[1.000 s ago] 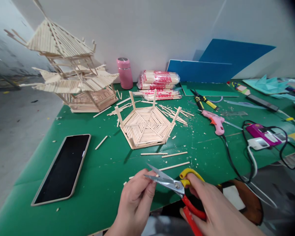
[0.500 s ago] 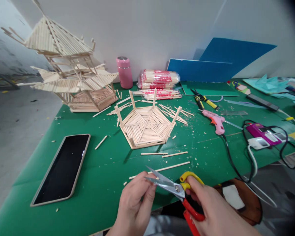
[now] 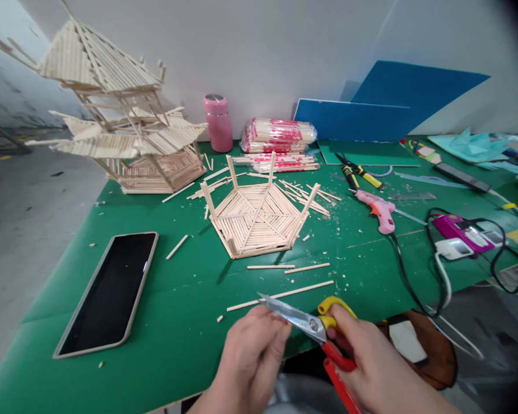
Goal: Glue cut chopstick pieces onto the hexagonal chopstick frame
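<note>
My right hand (image 3: pixel 371 368) grips the red and yellow handles of a pair of scissors (image 3: pixel 315 328) at the table's near edge. The steel blades point left and are closed together now. My left hand (image 3: pixel 250 356) is pinched right at the blade tips, its fingers pressed together; whatever it holds is too small or hidden to make out. Just beyond the blades a long wooden stick (image 3: pixel 280 296) lies on the green mat (image 3: pixel 181 293). Farther back sits a hexagonal stick base (image 3: pixel 254 221) with upright posts.
A dark phone (image 3: pixel 110 293) lies at the left. A stick pagoda (image 3: pixel 121 132) stands at the back left, with a pink bottle (image 3: pixel 218 123) and wrapped stick packs (image 3: pixel 278 138) behind. A pink glue gun (image 3: pixel 377 210), pliers (image 3: pixel 356 175), cables and a purple charger (image 3: pixel 461 233) crowd the right.
The scissor blades, apart before, have closed. Both hands slid slightly toward me and down; my left fingers stay pinched at the blade tips.
</note>
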A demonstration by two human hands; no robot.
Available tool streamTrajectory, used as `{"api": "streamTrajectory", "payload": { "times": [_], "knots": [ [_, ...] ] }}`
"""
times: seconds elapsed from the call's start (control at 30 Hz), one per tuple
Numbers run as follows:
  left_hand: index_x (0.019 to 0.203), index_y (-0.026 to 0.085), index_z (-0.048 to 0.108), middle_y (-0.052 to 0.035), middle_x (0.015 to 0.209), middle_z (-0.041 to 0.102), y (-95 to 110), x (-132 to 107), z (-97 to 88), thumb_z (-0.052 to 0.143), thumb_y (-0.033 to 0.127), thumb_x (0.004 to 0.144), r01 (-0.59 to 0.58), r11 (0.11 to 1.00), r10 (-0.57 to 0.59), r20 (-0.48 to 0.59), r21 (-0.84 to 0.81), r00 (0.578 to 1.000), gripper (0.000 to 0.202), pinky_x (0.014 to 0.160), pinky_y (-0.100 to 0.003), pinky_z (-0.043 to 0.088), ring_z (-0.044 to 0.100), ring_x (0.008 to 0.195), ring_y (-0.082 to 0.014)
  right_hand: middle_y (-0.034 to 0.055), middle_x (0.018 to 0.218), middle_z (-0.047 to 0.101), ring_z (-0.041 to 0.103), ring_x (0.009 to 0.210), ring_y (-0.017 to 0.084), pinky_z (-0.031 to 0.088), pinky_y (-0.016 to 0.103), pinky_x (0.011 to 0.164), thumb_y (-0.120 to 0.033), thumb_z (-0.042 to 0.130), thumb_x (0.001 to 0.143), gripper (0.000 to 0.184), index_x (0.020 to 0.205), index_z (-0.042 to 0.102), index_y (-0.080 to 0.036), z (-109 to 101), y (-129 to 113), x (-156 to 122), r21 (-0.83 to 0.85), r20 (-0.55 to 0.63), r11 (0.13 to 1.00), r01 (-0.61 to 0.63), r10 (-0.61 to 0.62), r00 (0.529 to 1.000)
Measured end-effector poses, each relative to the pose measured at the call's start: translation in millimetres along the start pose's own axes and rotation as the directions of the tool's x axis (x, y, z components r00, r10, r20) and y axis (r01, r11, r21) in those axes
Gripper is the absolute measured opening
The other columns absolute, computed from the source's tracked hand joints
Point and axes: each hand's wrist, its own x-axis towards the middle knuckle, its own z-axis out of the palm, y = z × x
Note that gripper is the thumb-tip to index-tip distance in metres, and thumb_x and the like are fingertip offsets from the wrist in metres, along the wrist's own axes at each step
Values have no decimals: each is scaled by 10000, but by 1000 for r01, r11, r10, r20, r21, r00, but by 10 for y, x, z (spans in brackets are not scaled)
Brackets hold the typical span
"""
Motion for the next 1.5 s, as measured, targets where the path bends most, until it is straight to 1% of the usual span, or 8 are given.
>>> {"api": "streamTrajectory", "payload": {
  "times": [0.2,0.4,0.57,0.67,0.8,0.97,1.17,1.5],
  "knots": [
    [803,181,654,-10,658,611,-31,16,-18,499,169,808,310,914,-316,20,-261,949,156,504,-173,402,510,551,-93,-34,637,576,555,533,103,440,176,485,-191,478,734,97,784,401,-222,-100,23,69,104,-86,993,-56,65,994],
    [859,172,680,20,542,464,-41,-17,22,562,340,772,610,622,-642,127,-491,756,222,468,-183,310,381,515,-80,8,740,629,626,654,161,487,236,559,-295,513,741,193,914,485,-214,-242,342,50,-131,-229,978,-160,127,965],
    [858,132,679,43,497,378,-31,19,75,600,366,739,668,420,-730,209,-615,651,273,449,-188,243,319,488,-67,58,863,643,639,763,212,501,306,622,-387,495,761,369,1074,481,-193,-436,781,-27,-338,-359,898,-284,156,920],
    [852,128,673,40,500,398,-2,58,103,598,365,737,665,432,-724,205,-609,658,273,459,-196,263,337,492,-75,59,872,640,641,778,212,505,300,625,-410,497,765,401,1096,445,-190,-432,818,-88,-311,-345,916,-255,141,928],
    [673,138,655,21,519,451,45,97,109,587,354,741,635,568,-667,159,-524,728,236,542,-219,350,413,541,-100,32,807,636,645,717,175,505,238,586,-388,498,773,367,1077,405,-205,-313,546,-178,-220,-202,961,-169,125,971],
    [622,150,645,9,580,462,76,106,96,559,283,765,556,670,-594,94,-492,799,213,533,-204,349,420,570,-98,68,876,607,619,794,223,499,319,618,-363,516,745,354,1033,395,-195,-214,248,-198,-432,-111,899,-66,19,994],
    [756,156,680,-3,632,493,29,71,133,593,262,738,563,626,-635,66,-540,770,138,454,-183,313,420,553,-88,74,857,575,602,803,241,480,339,584,-356,503,752,333,1007,376,-183,-185,224,-139,-526,-130,850,0,-81,988],
    [685,149,653,4,637,455,-8,36,123,596,272,729,604,581,-664,111,-545,739,143,488,-190,312,381,565,-86,48,795,590,616,750,215,453,275,504,-336,529,736,315,969,370,-196,-173,152,-76,-497,-131,867,36,-116,985]
  ]
}}
